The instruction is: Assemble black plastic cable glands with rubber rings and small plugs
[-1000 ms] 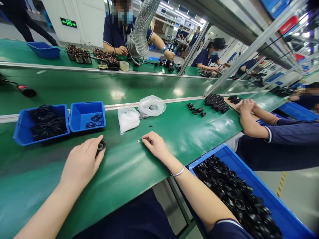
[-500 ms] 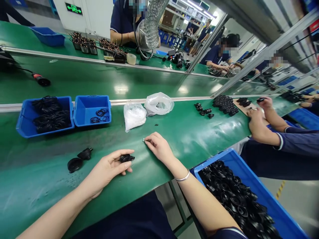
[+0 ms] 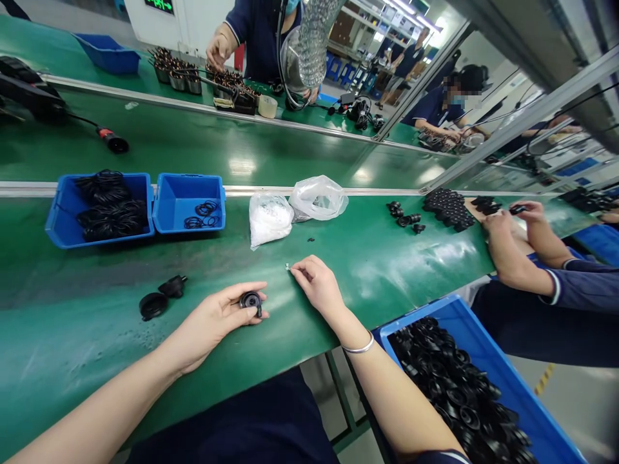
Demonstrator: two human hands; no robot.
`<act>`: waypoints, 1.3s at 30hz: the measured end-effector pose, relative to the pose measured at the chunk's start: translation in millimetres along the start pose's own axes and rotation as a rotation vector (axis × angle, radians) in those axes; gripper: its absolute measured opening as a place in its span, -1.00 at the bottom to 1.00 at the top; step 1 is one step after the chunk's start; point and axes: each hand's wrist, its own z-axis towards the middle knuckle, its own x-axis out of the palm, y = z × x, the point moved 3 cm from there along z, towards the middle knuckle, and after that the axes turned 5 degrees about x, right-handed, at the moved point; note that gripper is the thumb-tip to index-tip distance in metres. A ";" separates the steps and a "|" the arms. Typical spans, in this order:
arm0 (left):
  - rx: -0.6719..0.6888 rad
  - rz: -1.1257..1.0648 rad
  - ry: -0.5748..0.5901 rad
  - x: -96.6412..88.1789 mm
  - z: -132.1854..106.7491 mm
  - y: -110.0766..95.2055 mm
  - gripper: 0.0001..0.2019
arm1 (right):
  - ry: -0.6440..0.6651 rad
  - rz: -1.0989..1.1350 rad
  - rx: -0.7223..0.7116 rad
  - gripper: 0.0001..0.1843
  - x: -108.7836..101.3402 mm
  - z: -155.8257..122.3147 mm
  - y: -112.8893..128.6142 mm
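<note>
My left hand (image 3: 220,317) lies palm-up on the green bench (image 3: 338,258), fingers curled round a small black round part (image 3: 251,301). To the left of that hand, two more black parts (image 3: 162,296) lie on the bench. My right hand (image 3: 316,283) rests on the bench, its fingertips pinched at a tiny white piece (image 3: 287,267). Just beyond it lie a white bag (image 3: 267,219) and a clear plastic bag (image 3: 318,196).
Two blue bins stand at the left: one full of black rings (image 3: 104,209), one with a few rings (image 3: 189,203). A large blue bin of black parts (image 3: 454,380) sits at my right knee. A co-worker's hands (image 3: 507,222) work by a pile of black parts (image 3: 447,206).
My left hand drew back from the parts at the left with one black part and turned palm-up near my right hand. The right hand stayed at the white piece.
</note>
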 end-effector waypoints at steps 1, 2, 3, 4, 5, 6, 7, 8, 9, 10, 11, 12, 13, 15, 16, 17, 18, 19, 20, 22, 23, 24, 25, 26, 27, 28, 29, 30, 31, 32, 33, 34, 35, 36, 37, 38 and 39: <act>0.009 0.035 0.001 0.3 0.2 0.0 -0.56 | 0.004 -0.005 -0.003 -0.84 0.2 0.7 -0.9; 0.018 0.070 -0.001 0.5 0.6 0.5 -0.54 | 0.006 -0.011 -0.007 -0.84 0.1 1.4 -1.5; 0.027 0.099 -0.009 0.6 1.2 1.5 -0.53 | 0.006 -0.016 -0.011 -0.84 -0.4 1.9 -1.4; 0.034 0.119 -0.019 0.5 1.9 3.2 -0.52 | 0.002 -0.018 -0.014 -0.84 -1.1 2.1 -0.2; 0.037 0.130 -0.031 0.2 2.6 5.8 -0.53 | -0.009 -0.014 -0.014 -0.84 -2.3 1.5 2.6; 0.042 0.132 -0.043 -0.4 3.4 8.8 -0.55 | -0.024 -0.003 -0.013 -0.84 -3.4 0.0 7.1; 0.050 0.131 -0.052 -1.0 4.1 12.0 -0.57 | -0.040 0.013 -0.017 -0.83 -4.2 -2.7 13.6; 0.063 0.135 -0.057 -1.6 4.7 15.1 -0.60 | -0.051 0.035 -0.029 -0.84 -4.4 -6.5 21.9; 0.079 0.145 -0.058 -2.1 5.0 17.8 -0.62 | -0.057 0.058 -0.050 -0.85 -3.5 -11.3 31.6; 0.099 0.165 -0.060 -2.6 5.1 19.6 -0.63 | -0.051 0.079 -0.081 -0.88 -1.4 -16.9 42.0; 0.117 0.206 -0.066 -3.0 5.0 20.6 -0.63 | -0.038 0.093 -0.120 -0.90 1.8 -22.8 52.3; 0.133 0.277 -0.073 -3.3 4.6 20.6 -0.64 | -0.022 0.096 -0.160 -0.92 6.0 -28.7 61.5; 0.148 0.369 -0.081 -3.5 4.1 19.7 -0.65 | -0.010 0.087 -0.198 -0.91 10.7 -34.0 69.2; 0.182 0.578 -0.091 -3.4 2.9 16.5 -0.64 | 0.000 0.030 -0.258 -0.88 19.7 -41.9 78.9; 0.200 0.668 -0.092 -3.2 2.3 14.9 -0.63 | -0.005 -0.008 -0.281 -0.87 23.2 -44.4 81.3; 0.218 0.734 -0.090 -2.9 1.9 13.7 -0.61 | -0.009 -0.047 -0.300 -0.86 25.9 -45.9 82.7; 0.235 0.775 -0.088 -2.8 1.7 13.1 -0.60 | -0.014 -0.084 -0.318 -0.84 27.5 -46.8 83.6; 0.248 0.802 -0.087 -2.7 1.6 13.1 -0.59 | -0.016 -0.122 -0.337 -0.83 28.2 -47.3 84.4; 0.260 0.820 -0.088 -2.7 1.5 13.6 -0.59 | -0.018 -0.160 -0.359 -0.82 28.4 -47.8 85.4; 0.286 0.838 -0.094 -2.9 1.5 15.0 -0.57 | -0.028 -0.240 -0.403 -0.83 27.8 -49.0 87.9; 0.298 0.842 -0.098 -3.1 1.4 15.7 -0.57 | -0.033 -0.277 -0.420 -0.83 27.7 -49.9 89.1; 0.308 0.843 -0.102 -3.2 1.3 16.4 -0.56 | -0.038 -0.307 -0.431 -0.83 27.9 -50.9 90.1; 0.314 0.845 -0.106 -3.3 1.2 17.0 -0.55 | -0.043 -0.328 -0.436 -0.83 28.3 -51.9 90.8; 0.316 0.846 -0.108 -3.4 1.2 17.5 -0.55 | -0.050 -0.342 -0.439 -0.83 29.0 -52.9 91.2; 0.316 0.847 -0.109 -3.4 1.1 17.8 -0.55 | -0.055 -0.349 -0.443 -0.83 29.8 -53.7 91.5; 0.313 0.847 -0.110 -3.5 1.2 18.1 -0.55 | -0.058 -0.351 -0.449 -0.83 30.6 -54.4 91.6; 0.309 0.847 -0.109 -3.4 1.2 18.2 -0.55 | -0.061 -0.352 -0.455 -0.83 31.3 -54.8 91.6; 0.305 0.848 -0.107 -3.4 1.2 18.1 -0.54 | -0.062 -0.350 -0.460 -0.83 31.7 -54.8 91.4; 0.303 0.852 -0.104 -3.3 1.3 17.9 -0.54 | -0.061 -0.345 -0.461 -0.84 31.8 -54.4 91.1; 0.301 0.858 -0.098 -3.1 1.3 17.7 -0.54 | -0.056 -0.340 -0.460 -0.84 31.9 -53.7 90.6; 0.300 0.865 -0.092 -3.1 1.2 17.5 -0.54 | -0.050 -0.332 -0.456 -0.85 31.8 -52.7 90.0; 0.300 0.872 -0.087 -3.1 1.2 17.4 -0.54 | -0.042 -0.322 -0.453 -0.85 31.6 -51.6 89.5; 0.301 0.879 -0.082 -3.3 1.0 17.3 -0.53 | -0.033 -0.311 -0.451 -0.84 31.5 -50.5 89.0; 0.302 0.882 -0.079 -3.5 0.9 17.3 -0.53 | -0.024 -0.300 -0.450 -0.84 31.5 -49.5 88.9; 0.303 0.883 -0.077 -3.8 0.7 17.4 -0.53 | -0.016 -0.293 -0.447 -0.83 31.5 -48.6 89.0; 0.304 0.882 -0.076 -4.1 0.6 17.6 -0.53 | -0.007 -0.289 -0.442 -0.82 31.5 -48.0 89.4; 0.305 0.880 -0.078 -4.4 0.5 17.7 -0.54 | 0.000 -0.288 -0.436 -0.82 31.3 -47.6 90.2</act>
